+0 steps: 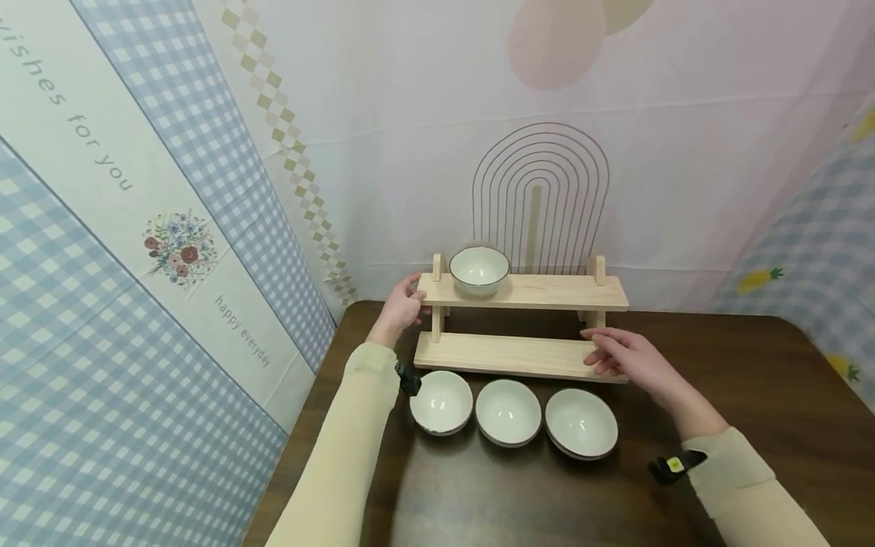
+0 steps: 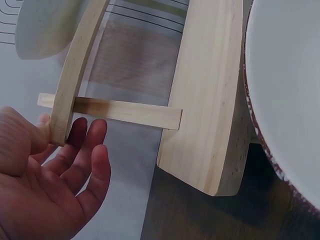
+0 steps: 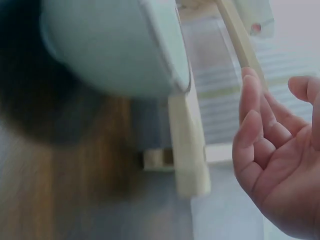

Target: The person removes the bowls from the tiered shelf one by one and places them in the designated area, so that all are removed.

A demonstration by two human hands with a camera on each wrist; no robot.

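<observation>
A two-tier wooden shelf (image 1: 521, 357) stands at the back of the table, with one white bowl (image 1: 479, 270) on the left part of its upper board. My left hand (image 1: 402, 304) grips the left end of that upper board (image 2: 75, 75), thumb on one face and fingers curled at the other. Near the shelf's right end is my right hand (image 1: 625, 357), its fingers loosely bent and holding nothing. In the right wrist view its fingertips (image 3: 250, 77) overlap the upper board. A row of white bowls with dark rims, left (image 1: 441, 403), middle (image 1: 508, 412) and right (image 1: 582, 424), sits before the shelf.
The dark wooden table (image 1: 519, 501) reaches back to a printed curtain (image 1: 410, 152) hanging behind the shelf. A blue checked cloth panel (image 1: 75, 365) hangs along the left side. Each wrist carries a black strap.
</observation>
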